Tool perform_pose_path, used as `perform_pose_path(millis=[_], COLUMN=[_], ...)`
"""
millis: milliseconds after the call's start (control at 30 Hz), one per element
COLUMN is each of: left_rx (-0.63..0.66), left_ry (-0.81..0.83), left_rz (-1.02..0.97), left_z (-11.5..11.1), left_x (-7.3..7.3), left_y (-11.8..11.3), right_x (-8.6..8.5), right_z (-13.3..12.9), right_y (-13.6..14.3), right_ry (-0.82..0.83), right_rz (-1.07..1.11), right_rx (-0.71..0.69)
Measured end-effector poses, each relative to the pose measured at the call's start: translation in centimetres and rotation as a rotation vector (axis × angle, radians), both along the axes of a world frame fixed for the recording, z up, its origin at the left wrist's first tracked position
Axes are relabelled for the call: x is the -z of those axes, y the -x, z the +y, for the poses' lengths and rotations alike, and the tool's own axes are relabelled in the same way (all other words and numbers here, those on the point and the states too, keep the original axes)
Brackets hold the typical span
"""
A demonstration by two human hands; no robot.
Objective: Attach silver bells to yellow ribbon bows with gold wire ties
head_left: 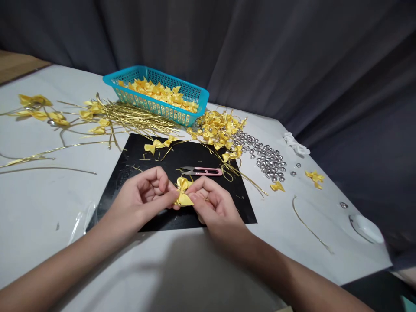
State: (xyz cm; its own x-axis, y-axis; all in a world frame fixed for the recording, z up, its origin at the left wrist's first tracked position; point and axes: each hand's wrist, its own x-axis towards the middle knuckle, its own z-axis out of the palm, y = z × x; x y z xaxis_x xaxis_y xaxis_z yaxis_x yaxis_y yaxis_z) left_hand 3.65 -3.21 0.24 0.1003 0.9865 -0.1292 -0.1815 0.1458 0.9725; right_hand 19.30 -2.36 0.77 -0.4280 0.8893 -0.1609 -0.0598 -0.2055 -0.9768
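A yellow ribbon bow is pinched between both hands above a black mat. My left hand grips its left side with thumb and forefinger. On the right side of the bow, my right hand closes its thumb and fingers. Pink-handled thread snips lie on the mat just beyond the hands. Two yellow bows rest near the mat's far edge, with gold cord scraps around them.
A blue basket of yellow bows stands at the back. Gold cords lie before it. To the right are a pile of bows, silver rings, a white cloth and a white object.
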Motion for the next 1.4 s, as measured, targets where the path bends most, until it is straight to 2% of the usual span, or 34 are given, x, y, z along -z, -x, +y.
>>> perform_pose_path(millis=[167,367,833,1000,1200,1267,1400], left_rx=[0.001,-0.026,-0.029,-0.029,0.041,0.049,0.063], left_ry=[0.008,0.014,0.008,0.012,-0.011,-0.016,0.001], left_rz=[-0.028,-0.042,-0.054,-0.085,-0.098,-0.094,-0.095], left_z=[0.0,0.1,0.1,0.0,-0.1,-0.2,-0.2], left_x=[0.0,0.0,-0.2,0.0,0.1,0.0,-0.1], left_y=[0.0,-0.1,0.0,0.2,0.2,0.2,0.3], right_x=[0.5,0.4,-0.2,-0.1,0.5,0.6,0.8], right_z=[0.1,0.0,0.0,-0.2,-0.5,-0.5,-0.6], right_y=[-0.1,0.2,0.2,0.1,-0.9,-1.0,-0.8], right_ry=[0.045,-0.012,-0.005,-0.150,-0.623,-0.630,-0.478], right_rz=[0.083,0.082,-0.080,-0.205,-0.428,-0.440,-0.357], right_rx=[-0.026,-0.021,-0.001,0.019,-0.075,-0.079,-0.061])
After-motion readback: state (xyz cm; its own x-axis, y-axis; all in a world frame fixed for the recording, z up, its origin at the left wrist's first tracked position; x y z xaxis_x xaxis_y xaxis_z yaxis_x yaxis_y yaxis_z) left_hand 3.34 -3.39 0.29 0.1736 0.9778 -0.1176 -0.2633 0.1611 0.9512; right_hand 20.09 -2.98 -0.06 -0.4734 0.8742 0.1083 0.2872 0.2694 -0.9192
